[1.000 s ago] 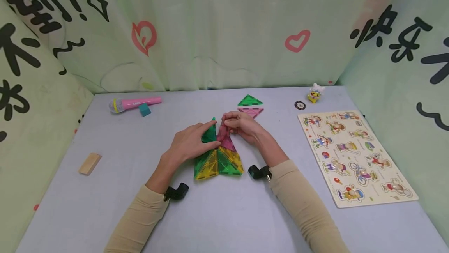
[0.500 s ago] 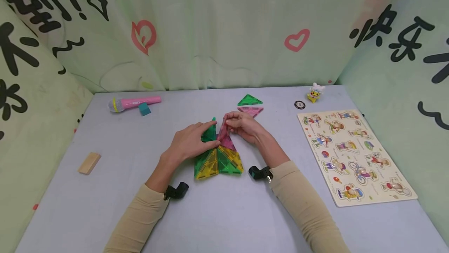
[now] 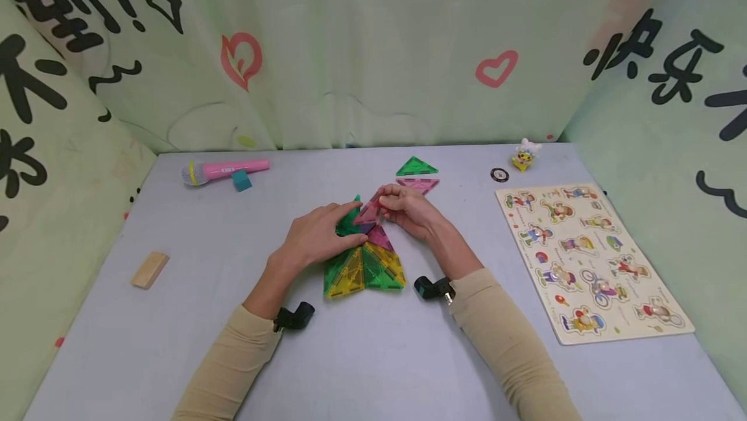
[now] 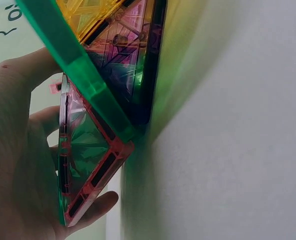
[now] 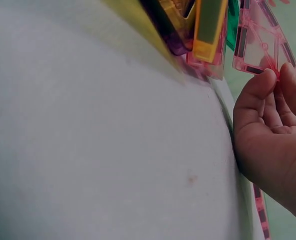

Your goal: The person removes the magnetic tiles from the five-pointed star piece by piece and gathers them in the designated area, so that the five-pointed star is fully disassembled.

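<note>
A structure of translucent magnetic tiles [image 3: 344,275] in green, yellow, pink and purple stands mid-table. My left hand [image 3: 318,236] holds its left side; in the left wrist view, fingers and thumb lie around a pink-framed triangular tile [image 4: 100,172] with green showing through it. A loose-edged pink triangular tile [image 3: 369,209] is pinched by one corner between the thumb and fingers of my right hand [image 3: 408,208]. It leans over the back of the structure, near the green upright tile. Whether its far edge touches the structure, I cannot tell.
Behind my right hand lie a green triangular tile [image 3: 417,166] and a pink one [image 3: 421,185]. A toy microphone [image 3: 233,170], a teal cube [image 3: 241,180] and a wooden block [image 3: 150,270] are at left. At right are a puzzle board [image 3: 589,265], a black disc [image 3: 499,175] and a figurine [image 3: 524,154].
The pink tile in my right hand has tipped from nearly upright to a leftward slant, and the hand has shifted slightly right. My left hand keeps its place on the structure.
</note>
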Demonstrator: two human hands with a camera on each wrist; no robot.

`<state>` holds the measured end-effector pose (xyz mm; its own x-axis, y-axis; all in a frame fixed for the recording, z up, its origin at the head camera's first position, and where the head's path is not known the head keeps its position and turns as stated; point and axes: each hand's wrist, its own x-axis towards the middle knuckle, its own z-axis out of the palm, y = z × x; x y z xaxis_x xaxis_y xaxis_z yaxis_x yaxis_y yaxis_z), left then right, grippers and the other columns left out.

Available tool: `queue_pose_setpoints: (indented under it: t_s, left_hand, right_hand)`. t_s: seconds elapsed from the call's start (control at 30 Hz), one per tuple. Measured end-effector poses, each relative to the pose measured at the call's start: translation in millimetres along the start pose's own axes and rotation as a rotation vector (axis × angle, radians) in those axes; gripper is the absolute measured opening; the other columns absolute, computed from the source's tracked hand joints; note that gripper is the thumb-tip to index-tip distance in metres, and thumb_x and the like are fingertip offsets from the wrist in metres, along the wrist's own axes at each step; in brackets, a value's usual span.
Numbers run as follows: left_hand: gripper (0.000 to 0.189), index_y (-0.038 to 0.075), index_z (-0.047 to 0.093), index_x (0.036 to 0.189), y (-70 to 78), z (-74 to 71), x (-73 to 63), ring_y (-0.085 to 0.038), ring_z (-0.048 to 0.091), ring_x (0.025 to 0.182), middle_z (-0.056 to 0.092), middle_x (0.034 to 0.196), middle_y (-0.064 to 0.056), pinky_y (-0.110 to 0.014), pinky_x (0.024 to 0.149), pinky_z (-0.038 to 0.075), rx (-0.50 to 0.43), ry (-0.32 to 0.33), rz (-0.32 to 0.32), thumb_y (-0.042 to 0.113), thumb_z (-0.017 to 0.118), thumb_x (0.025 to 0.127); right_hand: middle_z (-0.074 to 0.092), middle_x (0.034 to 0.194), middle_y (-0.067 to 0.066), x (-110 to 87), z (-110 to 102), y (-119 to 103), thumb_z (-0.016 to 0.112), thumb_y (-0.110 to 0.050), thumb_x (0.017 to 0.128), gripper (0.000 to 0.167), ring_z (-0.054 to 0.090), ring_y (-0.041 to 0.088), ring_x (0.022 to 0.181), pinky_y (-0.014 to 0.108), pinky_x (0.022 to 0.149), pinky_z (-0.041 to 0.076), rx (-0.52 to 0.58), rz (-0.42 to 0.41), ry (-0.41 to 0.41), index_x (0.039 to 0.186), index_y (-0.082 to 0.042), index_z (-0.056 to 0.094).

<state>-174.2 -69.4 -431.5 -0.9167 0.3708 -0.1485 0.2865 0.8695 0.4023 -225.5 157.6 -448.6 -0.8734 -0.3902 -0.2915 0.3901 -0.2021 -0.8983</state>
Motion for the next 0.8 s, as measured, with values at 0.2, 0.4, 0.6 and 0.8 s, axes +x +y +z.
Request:
queue_pose_setpoints:
  t_s: [0.2,0.4,0.6,0.8]
  left_hand:
    - [0.08,0.033,0.036,0.154,-1.4,-1.4,-2.9,-0.026,0.054,0.128,0.052,0.146,-0.005,-0.051,0.098,0.05,-0.008,-0.001,-0.007,0.073,0.052,0.086]
    - [0.078,0.035,0.036,0.153,-3.5,-4.1,-6.1,-0.027,0.055,0.125,0.052,0.146,-0.005,-0.051,0.097,0.051,-0.005,0.001,-0.024,0.072,0.054,0.086]
    - [0.075,0.04,0.036,0.152,-8.2,-4.7,-10.0,-0.026,0.054,0.126,0.051,0.146,-0.005,-0.051,0.096,0.051,-0.003,0.01,-0.024,0.073,0.053,0.087]
    - [0.076,0.042,0.035,0.152,-12.0,-3.3,-13.8,-0.027,0.053,0.128,0.051,0.148,-0.005,-0.052,0.097,0.051,-0.012,0.003,-0.035,0.073,0.053,0.086]
  right_hand:
    - [0.062,0.083,-0.002,0.9,5,-1,0.05,-0.005,0.102,0.013,0.056,0.011,0.068,0.022,0.064,0.048,0.063,-0.011,0.065,0.097,-0.01,0.061]
    - [0.065,0.077,-0.001,1.7,10,-3,0.053,-0.007,0.1,0.013,0.058,0.013,0.065,0.023,0.064,0.051,0.148,-0.044,0.148,0.091,-0.01,0.062]
    - [0.066,0.077,0.001,2.8,17,-5,0.058,-0.005,0.097,0.008,0.06,0.012,0.061,0.023,0.061,0.055,0.089,-0.161,0.235,0.102,-0.009,0.054]
    - [0.065,0.077,0.005,9.1,21,-6,0.062,-0.004,0.096,0.012,0.066,0.013,0.063,0.025,0.064,0.059,-0.073,-0.239,0.3,0.106,-0.005,0.055]
